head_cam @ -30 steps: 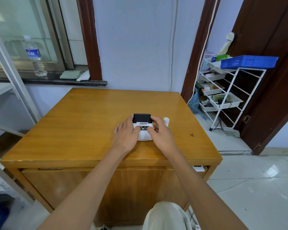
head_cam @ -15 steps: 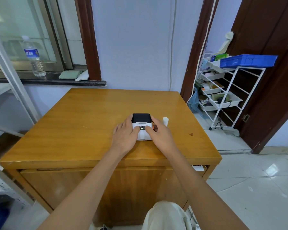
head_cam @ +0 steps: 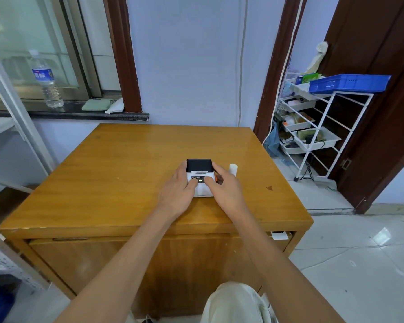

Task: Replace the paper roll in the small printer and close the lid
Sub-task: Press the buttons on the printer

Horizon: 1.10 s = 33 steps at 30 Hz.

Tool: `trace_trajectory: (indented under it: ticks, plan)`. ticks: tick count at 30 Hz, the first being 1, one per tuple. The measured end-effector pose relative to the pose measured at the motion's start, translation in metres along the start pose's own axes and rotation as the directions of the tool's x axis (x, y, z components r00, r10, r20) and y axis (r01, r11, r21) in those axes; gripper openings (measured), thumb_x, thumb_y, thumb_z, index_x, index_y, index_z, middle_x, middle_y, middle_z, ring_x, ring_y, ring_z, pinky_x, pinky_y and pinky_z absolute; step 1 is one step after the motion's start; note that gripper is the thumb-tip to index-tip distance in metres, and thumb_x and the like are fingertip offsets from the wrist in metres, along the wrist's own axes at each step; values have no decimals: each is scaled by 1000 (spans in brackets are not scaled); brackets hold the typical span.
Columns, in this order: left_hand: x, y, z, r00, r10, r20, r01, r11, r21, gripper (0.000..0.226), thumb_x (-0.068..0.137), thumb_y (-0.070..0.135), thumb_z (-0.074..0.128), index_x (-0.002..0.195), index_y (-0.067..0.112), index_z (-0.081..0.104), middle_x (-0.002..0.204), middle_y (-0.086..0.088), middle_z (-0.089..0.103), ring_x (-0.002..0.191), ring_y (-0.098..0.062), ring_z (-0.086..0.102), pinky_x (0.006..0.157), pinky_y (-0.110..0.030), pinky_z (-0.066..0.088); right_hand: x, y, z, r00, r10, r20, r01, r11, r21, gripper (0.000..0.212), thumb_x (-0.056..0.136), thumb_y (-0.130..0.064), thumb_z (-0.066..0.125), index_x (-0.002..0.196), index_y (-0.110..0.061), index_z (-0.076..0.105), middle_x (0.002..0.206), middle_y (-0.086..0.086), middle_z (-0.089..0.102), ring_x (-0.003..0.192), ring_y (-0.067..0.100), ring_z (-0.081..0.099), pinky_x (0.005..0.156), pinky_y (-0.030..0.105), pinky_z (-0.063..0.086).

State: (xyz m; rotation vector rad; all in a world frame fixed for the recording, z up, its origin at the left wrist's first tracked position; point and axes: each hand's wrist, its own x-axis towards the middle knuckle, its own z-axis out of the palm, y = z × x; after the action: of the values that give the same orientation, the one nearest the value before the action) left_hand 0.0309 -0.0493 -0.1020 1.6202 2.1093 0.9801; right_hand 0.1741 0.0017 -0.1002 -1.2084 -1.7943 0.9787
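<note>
Between the hands: the small printer [head_cam: 200, 177], white body with a black lid at its far end, flat on the table; a green light shows on its front panel.
Left hand [head_cam: 178, 193]: curled against the printer's left side, thumb laid on the front panel, fingers along the side wall; it grips the printer.
Right hand [head_cam: 226, 191]: cupped on the printer's right side, thumb on the front panel beside the left thumb; it too holds the printer.
Lid: looks down on the body; whether it is fully latched cannot be told.
Just beyond the right hand: a white paper roll [head_cam: 233, 169] standing upright on the table, near the printer's right side.
Under the hands: a wooden table [head_cam: 117, 183], glossy orange-brown, with a small dark mark right of the right hand.
Far left of the hands: a dark windowsill [head_cam: 68, 114] carrying a water bottle [head_cam: 46, 81] and folded cloths [head_cam: 103, 105].
Ahead of the hands: a pale blue wall [head_cam: 189, 59].
Far right of the hands: a white wire rack [head_cam: 317, 127] with a blue tray [head_cam: 349, 83] on top, beside a dark brown door [head_cam: 383, 89]; white floor tiles [head_cam: 359, 252] below.
</note>
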Motion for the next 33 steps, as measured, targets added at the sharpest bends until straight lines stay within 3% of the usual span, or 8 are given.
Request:
trace_trajectory:
  ticks: [7, 16, 23, 33]
  plan:
    - [-3, 1, -4, 1000, -26, 6, 26, 999, -48, 78, 89, 51, 29, 162, 26, 21, 164, 6, 37, 139, -24, 47, 106, -47, 44, -2, -1, -1, 1000, -3, -1, 3, 1000, -17, 59, 98, -34, 60, 156, -32, 49, 111, 4, 76, 101, 24, 71, 91, 45, 59]
    - [-5, 2, -7, 999, -44, 0, 44, 995, -86, 67, 100, 39, 41, 163, 25, 21, 161, 3, 43, 137, -23, 49, 106, -42, 44, -1, 2, 0, 1000, -12, -4, 12, 1000, -12, 57, 97, -35, 61, 153, -35, 51, 112, 4, 76, 104, 23, 71, 92, 47, 59]
    - [-4, 1, -7, 999, -53, 11, 54, 991, -124, 77, 89, 50, 37, 162, 29, 23, 160, 6, 46, 138, -22, 50, 110, -45, 43, 1, 7, 2, 1000, -31, -7, 31, 1000, 0, 55, 95, -37, 59, 150, -38, 55, 110, 5, 77, 103, 23, 71, 91, 48, 59]
    - [-3, 0, -5, 999, -54, -7, 52, 991, -127, 69, 98, 42, 42, 163, 29, 23, 161, 5, 44, 141, -23, 46, 113, -46, 41, 2, 7, 2, 1000, -25, -4, 25, 1000, 13, 56, 96, -36, 60, 151, -35, 54, 111, 2, 77, 105, 23, 71, 92, 47, 59]
